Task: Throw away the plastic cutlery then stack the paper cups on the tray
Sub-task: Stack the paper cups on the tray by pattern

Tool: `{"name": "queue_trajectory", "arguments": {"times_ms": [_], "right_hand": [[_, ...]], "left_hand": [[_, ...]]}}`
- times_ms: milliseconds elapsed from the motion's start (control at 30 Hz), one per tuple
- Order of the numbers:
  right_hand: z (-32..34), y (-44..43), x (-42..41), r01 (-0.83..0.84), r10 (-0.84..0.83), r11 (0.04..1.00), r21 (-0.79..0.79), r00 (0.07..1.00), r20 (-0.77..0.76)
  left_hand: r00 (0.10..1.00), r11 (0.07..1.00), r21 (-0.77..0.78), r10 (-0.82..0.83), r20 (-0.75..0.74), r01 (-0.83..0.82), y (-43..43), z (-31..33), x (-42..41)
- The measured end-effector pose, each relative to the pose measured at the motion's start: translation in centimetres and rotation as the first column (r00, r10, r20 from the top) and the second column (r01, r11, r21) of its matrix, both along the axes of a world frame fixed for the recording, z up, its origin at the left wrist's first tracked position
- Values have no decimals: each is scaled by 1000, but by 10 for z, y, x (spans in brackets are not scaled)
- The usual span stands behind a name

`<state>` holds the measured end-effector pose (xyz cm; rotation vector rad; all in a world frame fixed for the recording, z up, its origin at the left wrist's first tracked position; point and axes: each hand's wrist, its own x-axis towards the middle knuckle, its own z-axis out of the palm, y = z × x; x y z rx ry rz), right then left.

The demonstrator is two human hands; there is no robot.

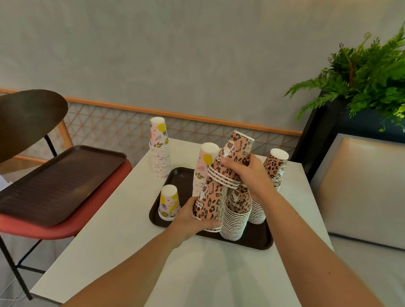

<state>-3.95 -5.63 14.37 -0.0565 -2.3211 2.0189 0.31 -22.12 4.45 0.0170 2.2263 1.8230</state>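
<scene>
A dark brown tray (257, 239) lies on the white table (122, 222). On it stand upside-down paper cup stacks: a short fruit-print stack (169, 203), a taller fruit-print stack (204, 168) and a leopard-print stack (236, 217). My left hand (191, 222) grips a leopard-print stack (210, 201) at its base over the tray. My right hand (246, 173) holds a few tilted leopard-print cups (232, 161) whose rims sit over the top of that stack. No plastic cutlery is in view.
A tall fruit-print stack (159, 149) stands on the table behind the tray, and another leopard stack (277, 167) at the back right. A second tray (54, 182) rests on a red chair (50, 230) to the left. A planter (379, 78) and a bench seat (374, 193) are on the right.
</scene>
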Motion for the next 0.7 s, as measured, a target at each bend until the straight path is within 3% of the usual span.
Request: {"name": "queue_trajectory", "arguments": {"times_ms": [133, 367, 700], "right_hand": [[14, 14, -9, 134, -132, 991, 19, 988, -85], [-2, 28, -9, 313, -260, 913, 260, 940, -219], [-51, 31, 2, 164, -141, 923, 349, 986, -93]], "left_hand": [[1000, 1000, 21, 5, 15, -6, 0, -2, 0], [999, 999, 16, 37, 1, -37, 3, -4, -8], [998, 997, 55, 60, 0, -59, 6, 1, -9]]}}
